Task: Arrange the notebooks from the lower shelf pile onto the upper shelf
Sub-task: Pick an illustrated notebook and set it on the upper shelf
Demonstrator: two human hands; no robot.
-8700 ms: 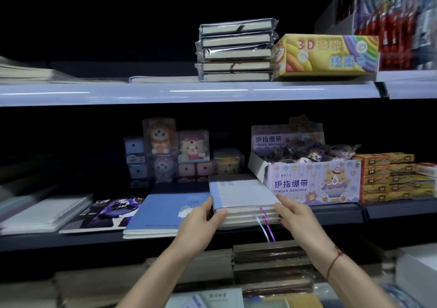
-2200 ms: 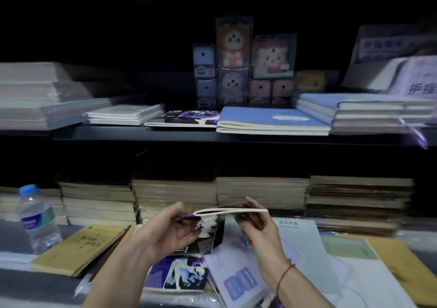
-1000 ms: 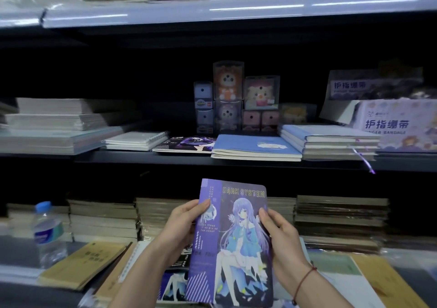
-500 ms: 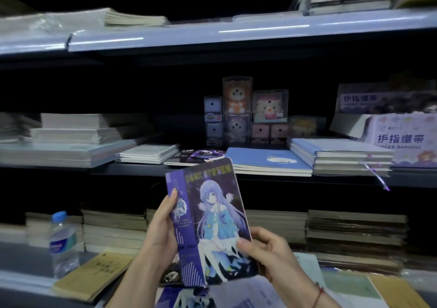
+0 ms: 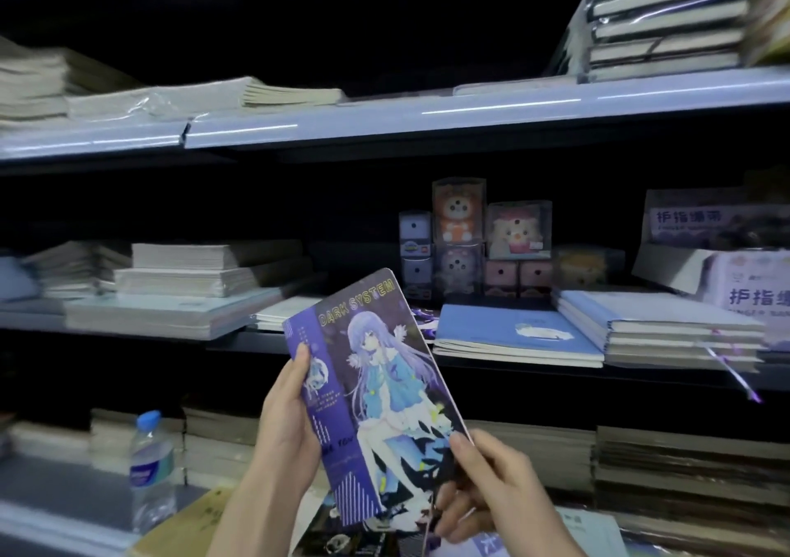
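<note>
- Dim stationery shelves, stacks everywhere.
- Left hand (image 5: 287, 424) grips the Dark System notebook (image 5: 376, 402) by its spine, right hand (image 5: 491, 488) pinches the bottom corner, below the middle shelf (image 5: 342, 345).
- Thin cover could flop and clip the shelf lip going up.

The left hand (image 5: 287, 424) and right hand (image 5: 483, 492) hide parts of the purple notebook (image 5: 376, 402). The finger-bandage box (image 5: 744, 295) is blurred and cut off at the right edge. Scattered notebooks (image 5: 359, 539) below are mostly hidden.
</note>
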